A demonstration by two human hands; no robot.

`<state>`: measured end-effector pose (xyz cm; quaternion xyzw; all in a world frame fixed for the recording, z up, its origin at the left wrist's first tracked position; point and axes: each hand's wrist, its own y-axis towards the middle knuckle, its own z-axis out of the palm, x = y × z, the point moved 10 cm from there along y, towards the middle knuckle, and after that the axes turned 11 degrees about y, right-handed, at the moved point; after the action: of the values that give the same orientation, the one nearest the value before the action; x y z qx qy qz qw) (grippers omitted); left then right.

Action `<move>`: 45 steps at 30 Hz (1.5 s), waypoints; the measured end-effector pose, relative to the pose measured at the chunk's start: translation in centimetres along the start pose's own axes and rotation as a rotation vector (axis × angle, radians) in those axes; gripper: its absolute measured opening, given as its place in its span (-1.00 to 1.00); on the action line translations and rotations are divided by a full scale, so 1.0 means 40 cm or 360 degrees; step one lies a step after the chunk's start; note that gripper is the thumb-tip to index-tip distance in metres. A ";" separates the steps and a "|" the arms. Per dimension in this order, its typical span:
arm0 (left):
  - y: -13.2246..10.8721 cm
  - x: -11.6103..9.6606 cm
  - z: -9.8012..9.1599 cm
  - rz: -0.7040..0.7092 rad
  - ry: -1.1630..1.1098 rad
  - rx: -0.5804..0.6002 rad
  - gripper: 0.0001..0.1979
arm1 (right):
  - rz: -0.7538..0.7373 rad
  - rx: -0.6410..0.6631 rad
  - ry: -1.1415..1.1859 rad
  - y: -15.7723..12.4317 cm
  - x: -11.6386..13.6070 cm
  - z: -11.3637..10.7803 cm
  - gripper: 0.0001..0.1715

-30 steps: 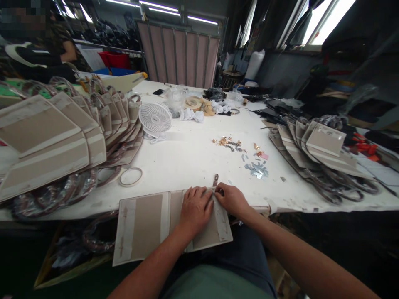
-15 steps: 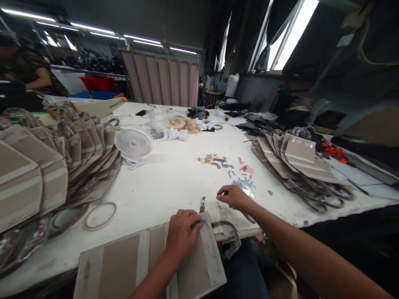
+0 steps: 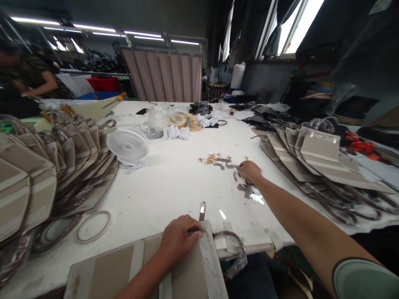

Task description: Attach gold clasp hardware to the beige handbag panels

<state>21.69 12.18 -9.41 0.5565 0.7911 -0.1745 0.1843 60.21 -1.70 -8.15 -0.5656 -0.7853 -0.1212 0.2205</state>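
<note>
Stretching from side to side, a big white table [image 3: 168,187] has a smooth, flat top. On its left sits a large pile of tan boards [image 3: 40,178], leaning like cards, with brown loops [image 3: 71,200] in shiny clear plastic. A smaller pile [image 3: 321,145] lies on the right.

At the table's near edge, low in the middle, is one flat tan board [image 3: 109,270]. Its long way runs from left to right, and the right end slants a little toward the far side. It looks stiff, with straight sides and pale strips [image 3: 135,258] across it.

A round white fan [image 3: 127,145] with thin ribs stands at the left. A bendy brown handle [image 3: 240,245] in crinkly plastic curves out by the board's right side.

The two hands are well apart. The left hand [image 3: 181,236] lies on the board, fingers bent near its far edge; I cannot tell if it pinches anything. The right hand [image 3: 250,171] is stretched out to the small metal plates [image 3: 246,191], fingertips close together; I cannot tell if they hold one.

A short brown strap [image 3: 202,214] sticks out past the board's far edge and points toward the far side, with a shiny metal tip [image 3: 203,204]. Just right of it is a silver strip [image 3: 222,214]. Smallest are the dark bits with holes [image 3: 220,165] and the gold bits [image 3: 212,159].
</note>
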 end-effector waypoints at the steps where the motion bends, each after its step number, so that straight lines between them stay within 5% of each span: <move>1: 0.001 -0.002 0.000 -0.0003 -0.0005 0.0006 -0.89 | 0.0006 -0.0003 -0.0013 0.005 -0.004 0.005 -0.78; 8: -0.006 -0.013 0.011 0.0050 -0.0080 -0.0099 -0.93 | -0.0011 0.0082 -0.0012 0.045 -0.018 0.011 -0.78; 12: -0.013 -0.014 0.016 0.0073 0.0008 -0.0158 -0.94 | -0.0056 0.0068 0.0207 -0.006 0.024 -0.051 -0.80; 15: -0.016 -0.015 0.016 0.0091 0.0015 -0.0179 -0.94 | -0.0236 0.0108 0.0535 -0.158 0.098 -0.103 -0.71; 17: -0.019 -0.017 0.016 0.0119 0.0015 -0.0193 -0.94 | -0.0376 0.0344 0.0728 -0.319 0.153 -0.084 -0.65; 22: -0.027 -0.022 0.015 0.0184 0.0028 -0.0237 -0.92 | -0.0216 0.1128 0.1097 -0.743 0.178 0.125 -0.64; 25: -0.033 -0.025 0.013 0.0204 0.0034 -0.0276 -0.91 | -0.0159 0.1217 0.1115 -0.855 0.155 0.211 -0.66; 31: -0.040 -0.024 0.014 0.0218 0.0048 -0.0320 -0.93 | -0.0342 0.0899 0.0798 -0.842 0.144 0.203 -0.68; 45: -0.047 -0.023 0.010 0.0196 0.0047 -0.0298 -0.89 | -0.0439 0.0886 0.0660 -0.843 0.163 0.194 -0.79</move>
<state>20.25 10.63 -9.18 0.5869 0.7709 -0.0801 0.2342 25.11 -4.01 -9.79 -0.3364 -0.7957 -0.0436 0.5018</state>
